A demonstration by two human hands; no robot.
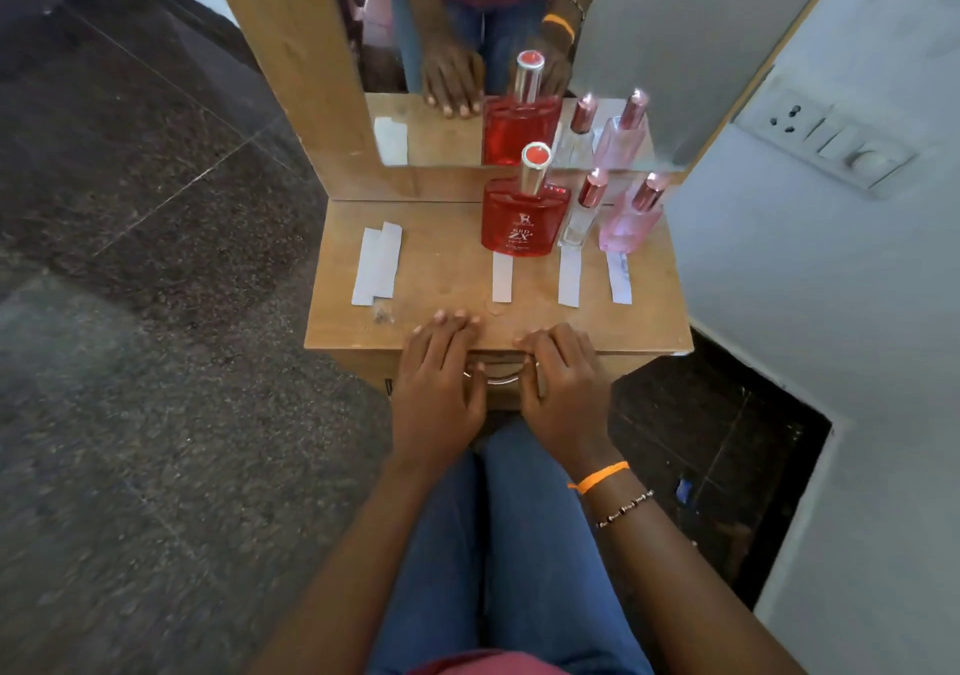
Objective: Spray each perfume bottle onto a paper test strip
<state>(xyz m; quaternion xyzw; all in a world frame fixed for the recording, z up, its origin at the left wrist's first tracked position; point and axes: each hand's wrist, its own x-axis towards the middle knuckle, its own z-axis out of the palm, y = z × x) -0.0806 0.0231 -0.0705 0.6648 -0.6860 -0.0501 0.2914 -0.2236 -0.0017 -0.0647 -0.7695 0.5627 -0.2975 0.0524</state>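
Perfume bottles stand in a row at the far right of the small wooden tabletop (447, 279), close to the mirror, with a paper strip lying in front of each. Nearest the camera, the left hand (434, 388) and the right hand (563, 388) rest side by side on the tabletop's front edge, fingers straight or loosely bent and holding nothing; each grip is apart, pressing only on the wood. The right wrist carries an orange band (602, 477) and a beaded bracelet (626, 508). Between the hands, below the edge, a metal drawer handle (501, 378) shows. Farther on lie three white test strips: one (502, 277) before the red bottle, one (570, 276) before the clear one, one (618, 277) before the pink one. At the left, well apart, lies a small stack of spare strips (377, 264). Behind stand the broad red perfume bottle (522, 217), the slim clear bottle (579, 220) and the pink bottle (628, 222), all upright and capped. The mirror (597, 51) behind reflects them. A wall socket plate (826, 139) sits on the right.
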